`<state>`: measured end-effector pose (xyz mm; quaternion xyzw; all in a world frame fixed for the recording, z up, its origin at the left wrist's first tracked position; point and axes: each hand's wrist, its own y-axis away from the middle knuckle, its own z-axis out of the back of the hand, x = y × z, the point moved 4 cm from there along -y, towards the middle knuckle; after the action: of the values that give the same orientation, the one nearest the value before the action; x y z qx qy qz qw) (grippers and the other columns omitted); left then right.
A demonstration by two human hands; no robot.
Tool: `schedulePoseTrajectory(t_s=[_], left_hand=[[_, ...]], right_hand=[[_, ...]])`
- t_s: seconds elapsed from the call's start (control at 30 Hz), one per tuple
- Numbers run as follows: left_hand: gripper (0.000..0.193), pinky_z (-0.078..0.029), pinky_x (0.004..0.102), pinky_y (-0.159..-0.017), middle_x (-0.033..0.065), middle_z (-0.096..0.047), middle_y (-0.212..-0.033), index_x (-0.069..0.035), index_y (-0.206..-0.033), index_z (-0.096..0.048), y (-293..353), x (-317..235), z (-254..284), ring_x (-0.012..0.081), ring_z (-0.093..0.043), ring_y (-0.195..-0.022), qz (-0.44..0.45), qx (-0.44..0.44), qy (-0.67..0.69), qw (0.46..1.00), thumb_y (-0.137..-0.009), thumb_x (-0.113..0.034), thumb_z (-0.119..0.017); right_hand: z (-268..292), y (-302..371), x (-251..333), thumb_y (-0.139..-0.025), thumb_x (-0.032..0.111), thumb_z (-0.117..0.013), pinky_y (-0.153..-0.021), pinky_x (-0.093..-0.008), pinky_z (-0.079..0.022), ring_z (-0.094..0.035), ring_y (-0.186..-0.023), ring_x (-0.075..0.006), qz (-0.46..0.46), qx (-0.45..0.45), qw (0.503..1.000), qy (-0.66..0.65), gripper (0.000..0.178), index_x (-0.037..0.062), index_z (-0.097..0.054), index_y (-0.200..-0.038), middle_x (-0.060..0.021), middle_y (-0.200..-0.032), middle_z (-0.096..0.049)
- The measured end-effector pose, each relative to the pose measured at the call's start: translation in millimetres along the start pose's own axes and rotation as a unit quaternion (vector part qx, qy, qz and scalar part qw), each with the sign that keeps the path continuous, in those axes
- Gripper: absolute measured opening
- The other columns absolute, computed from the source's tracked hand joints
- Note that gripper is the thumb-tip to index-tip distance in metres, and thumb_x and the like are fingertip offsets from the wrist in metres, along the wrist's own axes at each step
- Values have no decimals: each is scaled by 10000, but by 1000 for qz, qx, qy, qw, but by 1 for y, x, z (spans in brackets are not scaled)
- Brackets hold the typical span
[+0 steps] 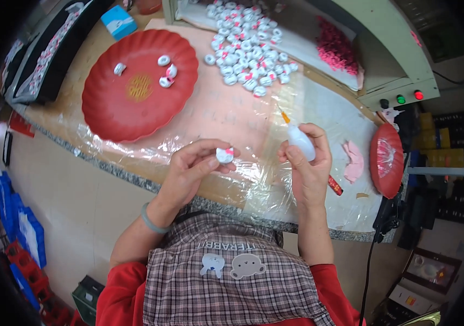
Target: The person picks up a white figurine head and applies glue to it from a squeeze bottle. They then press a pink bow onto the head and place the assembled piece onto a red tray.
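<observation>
Between the thumb and fingers of my left hand (195,167) is a small white ring-shaped piece (224,156) with a pink mark. My right hand (309,163) is wrapped round a white squeeze bottle (301,142), whose orange needle tip (285,117) points up and to the left. The tip is apart from the held piece. Beyond my hands lies a heap of similar white pieces (248,54) with pink bits. To the left, a large red scalloped tray (107,108) bears several more of these pieces.
At right stand a smaller red dish (387,185), a crumpled pink cloth (353,162) and a red stick-like object (335,186). Small pink pieces (336,46) are piled inside the pale cabinet (397,65). A blue box (118,22) and a black bin (52,54) are at far left.
</observation>
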<state>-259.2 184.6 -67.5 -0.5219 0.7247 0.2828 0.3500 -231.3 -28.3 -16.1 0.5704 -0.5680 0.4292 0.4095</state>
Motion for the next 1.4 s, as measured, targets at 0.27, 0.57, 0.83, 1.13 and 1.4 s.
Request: schedulePoseTrajectory(t_s=[0.27, 0.57, 0.83, 1.13, 1.4], left_hand=[[286, -530, 302, -838, 196, -624, -1142, 22, -1198, -554, -3, 3, -5, 210, -650, -943, -1, 17, 23, 1000, -919, -36, -532], [269, -520, 305, -847, 179, -624, -1147, 26, -1188, -557, -19, -5, 0, 201, -638, -954, 8, 19, 33, 999, -930, -38, -520], [282, -518, 286, -846, 93, -618, -1072, 30, -1218, -524, -9, 11, 7, 156, -627, -945, -8, 78, 30, 996, -951, -61, -508], [206, -545, 268, -702, 111, -631, -932, 52, -1103, -536, -6, 19, 1, 159, -663, -800, -84, 29, 38, 995, -909, -15, -515], [219, -546, 276, -708, 97, -640, -931, 44, -1113, -540, -17, 25, -15, 144, -657, -799, -86, 92, 23, 992, -906, -27, -519]], right_hand=[[36, -59, 7, -821, 31, -626, -563, -245, -427, -539, -649, -100, 33, -79, 983, 160, 203, 61, -476, -955, -28, -788, -541], [172, -218, 37, -769, 99, -680, -650, -370, -509, -640, -689, -289, 172, -228, 751, 595, 145, 24, -681, -894, -148, -751, -655], [186, -241, 26, -842, 247, -638, -719, -411, -493, -636, -758, -355, 147, -73, 666, 727, 350, -50, -647, -1029, -246, -879, -665], [142, -262, 23, -800, 518, -579, -697, -488, -507, -651, -697, -387, 123, -42, 495, 859, 555, -20, -694, -725, -235, -723, -655], [178, -221, 42, -777, 381, -632, -717, -459, -534, -671, -774, -369, 301, -74, 600, 737, 385, 15, -709, -869, -185, -829, -688]])
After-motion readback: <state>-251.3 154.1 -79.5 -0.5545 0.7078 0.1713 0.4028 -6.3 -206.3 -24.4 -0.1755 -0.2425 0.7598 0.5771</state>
